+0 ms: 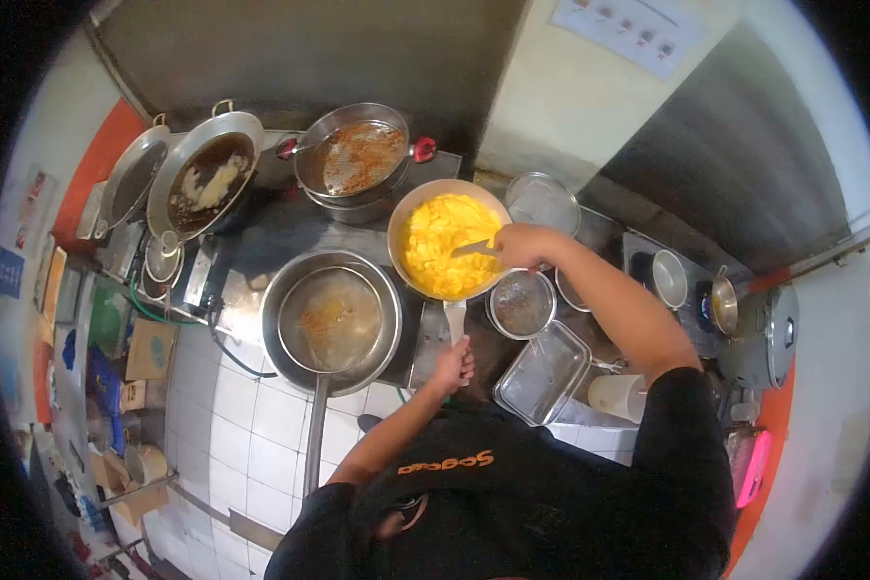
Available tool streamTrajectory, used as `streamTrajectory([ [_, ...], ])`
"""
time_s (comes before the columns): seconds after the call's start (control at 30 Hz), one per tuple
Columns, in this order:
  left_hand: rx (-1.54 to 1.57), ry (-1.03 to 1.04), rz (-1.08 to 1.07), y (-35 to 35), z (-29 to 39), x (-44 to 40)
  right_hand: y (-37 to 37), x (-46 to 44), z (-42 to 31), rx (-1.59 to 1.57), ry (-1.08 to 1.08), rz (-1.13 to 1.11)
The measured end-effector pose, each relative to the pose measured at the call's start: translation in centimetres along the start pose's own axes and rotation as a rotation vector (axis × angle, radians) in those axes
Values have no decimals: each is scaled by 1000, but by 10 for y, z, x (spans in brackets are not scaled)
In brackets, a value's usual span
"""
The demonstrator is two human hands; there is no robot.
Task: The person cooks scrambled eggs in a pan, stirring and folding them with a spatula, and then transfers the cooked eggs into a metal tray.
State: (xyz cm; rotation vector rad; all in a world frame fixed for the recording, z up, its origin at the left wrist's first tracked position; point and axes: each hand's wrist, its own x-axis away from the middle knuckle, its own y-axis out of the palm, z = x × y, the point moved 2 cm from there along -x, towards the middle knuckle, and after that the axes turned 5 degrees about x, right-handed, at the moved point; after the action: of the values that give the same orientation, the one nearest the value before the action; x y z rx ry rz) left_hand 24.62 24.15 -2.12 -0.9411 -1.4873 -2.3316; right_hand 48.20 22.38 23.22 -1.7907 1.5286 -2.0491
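Note:
My left hand (451,367) is wrapped round the pale handle of a frying pan (399,215). Soft yellow scrambled egg (445,232) covers most of the pan's inside. In my right hand (527,246) is a grey spatula (474,248), its blade over the egg on the pan's right side. The far end of the spatula's handle is hidden by my fingers. Just left of the pan stands a large steel bowl (273,324) with a long-handled strainer (321,406) in it, holding orange-brown crumbs.
Behind the pan, a crumb-filled strainer (365,159) rests over a pot with red handles. Woks (251,130) of dark oil stand at the far left. A round container (522,303), a rectangular steel tray (543,372) and a white jug (617,396) are close on the right.

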Motion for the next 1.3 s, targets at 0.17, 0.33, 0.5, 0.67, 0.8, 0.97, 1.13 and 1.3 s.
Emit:
streamTrajectory([
  [0.17, 36, 171, 26, 44, -13, 6, 23, -7, -43, 382, 34, -240],
  [0.33, -24, 108, -54, 31, -17, -7, 70, -25, 14, -57, 131, 290],
  [0.5, -118, -10, -104, 23, -4, -13, 33, -2, 14, -323, 209, 219],
  [0.67, -135, -96, -245, 3, -5, -25, 81, -12, -37, -2118, 383, 321],
  [0.8, -202, 55, -305, 17, 0, -13, 97, -77, -105, -2687, 478, 798],
  [0.97, -119, -273, -608, -23, -27, -47, 123, -151, -101, -2559, 863, 1184],
  [1.13, -321, -137, -545, 7, 5, -16, 123, -142, -75, -2439, 748, 1339],
  [1.3, -551, -223, -76, 56, 34, 31, 126, -128, -37, -2262, 493, 1079],
])
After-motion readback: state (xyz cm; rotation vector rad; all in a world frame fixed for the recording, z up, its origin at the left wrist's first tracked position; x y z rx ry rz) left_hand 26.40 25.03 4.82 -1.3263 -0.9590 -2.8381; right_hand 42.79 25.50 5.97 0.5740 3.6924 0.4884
